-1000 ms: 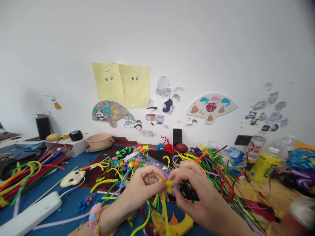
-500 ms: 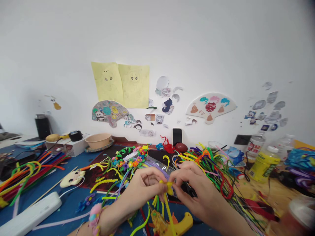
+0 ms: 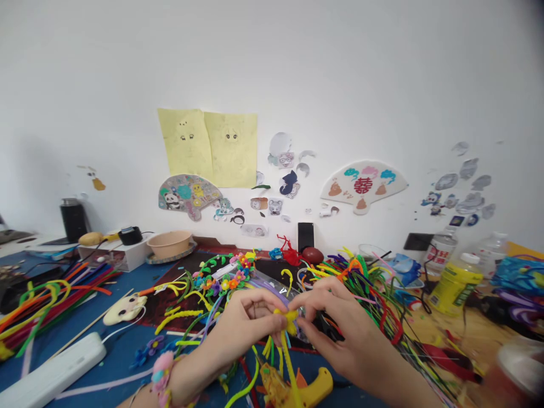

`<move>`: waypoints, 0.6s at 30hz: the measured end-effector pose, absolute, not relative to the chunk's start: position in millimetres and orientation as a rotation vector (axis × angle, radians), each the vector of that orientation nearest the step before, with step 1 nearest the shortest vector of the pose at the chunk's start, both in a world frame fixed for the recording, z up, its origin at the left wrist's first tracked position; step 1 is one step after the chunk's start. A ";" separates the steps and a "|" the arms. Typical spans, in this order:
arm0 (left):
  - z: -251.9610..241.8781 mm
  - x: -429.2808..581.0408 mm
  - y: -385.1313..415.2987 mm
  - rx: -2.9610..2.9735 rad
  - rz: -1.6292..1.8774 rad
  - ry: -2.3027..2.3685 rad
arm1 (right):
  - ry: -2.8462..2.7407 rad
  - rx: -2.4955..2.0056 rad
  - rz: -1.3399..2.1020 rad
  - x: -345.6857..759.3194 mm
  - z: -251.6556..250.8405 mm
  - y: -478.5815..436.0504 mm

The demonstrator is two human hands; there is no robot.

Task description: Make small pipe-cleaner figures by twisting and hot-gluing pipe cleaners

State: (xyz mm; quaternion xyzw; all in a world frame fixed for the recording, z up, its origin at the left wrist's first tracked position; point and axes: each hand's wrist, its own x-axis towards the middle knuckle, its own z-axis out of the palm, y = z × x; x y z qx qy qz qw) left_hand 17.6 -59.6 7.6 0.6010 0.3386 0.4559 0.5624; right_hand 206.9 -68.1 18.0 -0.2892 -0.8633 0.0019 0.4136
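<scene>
1. L hand (image 3: 250, 322): pinching the yellow piece (image 3: 290, 323) btwn thumb & bent fingers; bracelet (image 3: 162, 374) on that wrist.
2. R hand (image 3: 335, 326): thumb & index at the piece's right edge, other fingers curled; too small to tell whether that grip is clamped or loose.
3. Yellow piece: held up over the front-centre of the desk (image 3: 127, 358), btwn both hands. Yellow stem (image 3: 290, 362) hangs below, in front of the glue gun (image 3: 317, 390).
4. Behind the hands: flower ring (image 3: 238, 282), w/ loose yellow bits to its left.
5. R side: big multicol. stem pile (image 3: 361, 277), then yellow bottle (image 3: 457, 286) near the edge of view.
6. L side: stem bundle (image 3: 40, 309), cream face charm (image 3: 121, 309), white bar (image 3: 55, 371) w/ cable.
7. Back of desk: flask (image 3: 73, 220), bowl (image 3: 169, 246), phone (image 3: 306, 237) upright against the wall (image 3: 272, 56), dark red egg shape (image 3: 313, 255) just beside it.
8. On wall: 2 yellow sheets (image 3: 232, 158) side by side, sticker fan (image 3: 187, 195) just below, white fan (image 3: 363, 184) further right.
</scene>
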 end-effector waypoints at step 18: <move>5.5 21.3 -60.9 1.348 1.099 0.764 | -1.888 -0.730 -0.003 186.5 5.2 -65.2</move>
